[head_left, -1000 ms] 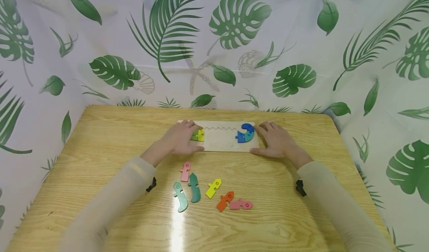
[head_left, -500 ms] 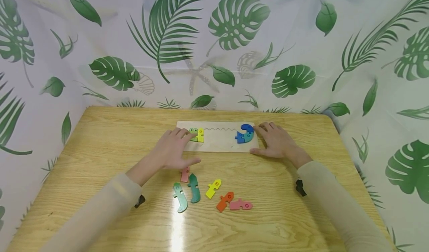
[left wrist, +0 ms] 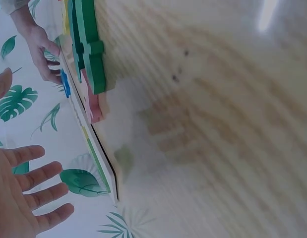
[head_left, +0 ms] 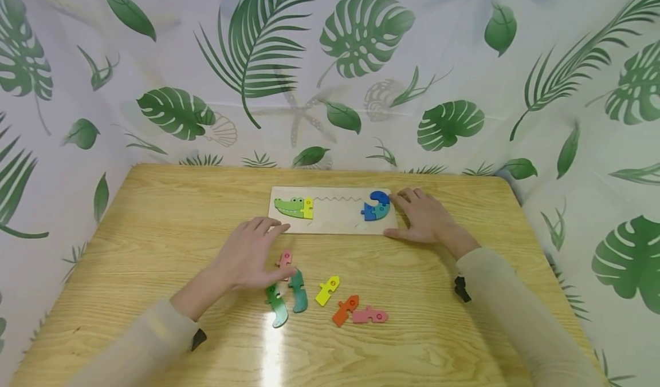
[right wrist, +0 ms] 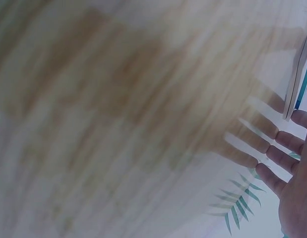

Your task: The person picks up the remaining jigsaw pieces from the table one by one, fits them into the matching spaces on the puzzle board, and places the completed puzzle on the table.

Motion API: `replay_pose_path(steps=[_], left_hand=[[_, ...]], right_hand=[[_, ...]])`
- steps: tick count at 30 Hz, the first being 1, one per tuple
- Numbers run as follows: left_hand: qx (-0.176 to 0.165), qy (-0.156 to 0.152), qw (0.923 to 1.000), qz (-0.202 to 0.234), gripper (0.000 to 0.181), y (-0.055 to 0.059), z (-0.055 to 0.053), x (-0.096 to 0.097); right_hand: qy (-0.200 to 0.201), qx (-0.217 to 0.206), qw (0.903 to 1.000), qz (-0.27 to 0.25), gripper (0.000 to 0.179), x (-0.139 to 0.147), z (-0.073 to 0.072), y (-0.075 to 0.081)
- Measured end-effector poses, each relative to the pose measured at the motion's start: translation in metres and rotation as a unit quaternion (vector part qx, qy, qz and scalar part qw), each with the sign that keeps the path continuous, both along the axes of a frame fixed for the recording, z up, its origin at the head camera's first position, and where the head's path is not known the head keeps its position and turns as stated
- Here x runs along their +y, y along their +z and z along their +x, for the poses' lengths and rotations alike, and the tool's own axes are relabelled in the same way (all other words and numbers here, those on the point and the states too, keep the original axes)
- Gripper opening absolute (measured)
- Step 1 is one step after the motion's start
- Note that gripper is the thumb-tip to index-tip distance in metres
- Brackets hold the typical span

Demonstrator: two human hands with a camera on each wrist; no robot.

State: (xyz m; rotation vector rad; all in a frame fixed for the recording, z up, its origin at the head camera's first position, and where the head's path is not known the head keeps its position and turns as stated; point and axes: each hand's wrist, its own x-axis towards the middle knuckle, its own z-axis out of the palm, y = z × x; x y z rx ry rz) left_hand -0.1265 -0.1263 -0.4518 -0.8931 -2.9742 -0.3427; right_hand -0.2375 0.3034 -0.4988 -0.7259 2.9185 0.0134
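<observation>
1. Two green pieces point(head_left: 298, 295) lie partly beneath the left hand point(head_left: 252, 253), whose fingers are spread wide and hold nothing.
2. At the board's right end, the right hand point(head_left: 425, 218) rests against the edge, its fingers spaced apart, thumb at the near corner.
3. Flat toward the counter's far side, the board point(head_left: 337, 218) carries a crocodile head point(head_left: 290, 207) and blue tail point(head_left: 380, 206).
4. Nearer on the counter point(head_left: 438, 335): two pink pieces point(head_left: 370, 315), one yellow piece point(head_left: 327, 291), one orange piece point(head_left: 346, 310).
</observation>
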Motion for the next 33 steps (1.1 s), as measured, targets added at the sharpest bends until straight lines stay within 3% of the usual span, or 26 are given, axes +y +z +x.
replay_pose_path(steps=[10, 19, 33], left_hand=[[0.010, 0.026, 0.9996, 0.005, 0.100, -0.007, 0.027, -0.009], [-0.030, 0.051, 0.9979, -0.025, 0.106, -0.017, 0.053, -0.013], [-0.046, 0.034, 0.9976, -0.039, 0.110, -0.033, 0.074, -0.013]], right_hand=[[-0.002, -0.001, 1.0000, 0.004, 0.110, 0.000, 0.000, 0.000], [-0.001, -0.004, 1.0000, 0.002, 0.111, 0.000, -0.001, -0.001], [-0.007, 0.001, 1.0000, -0.001, 0.109, -0.003, 0.002, 0.001]])
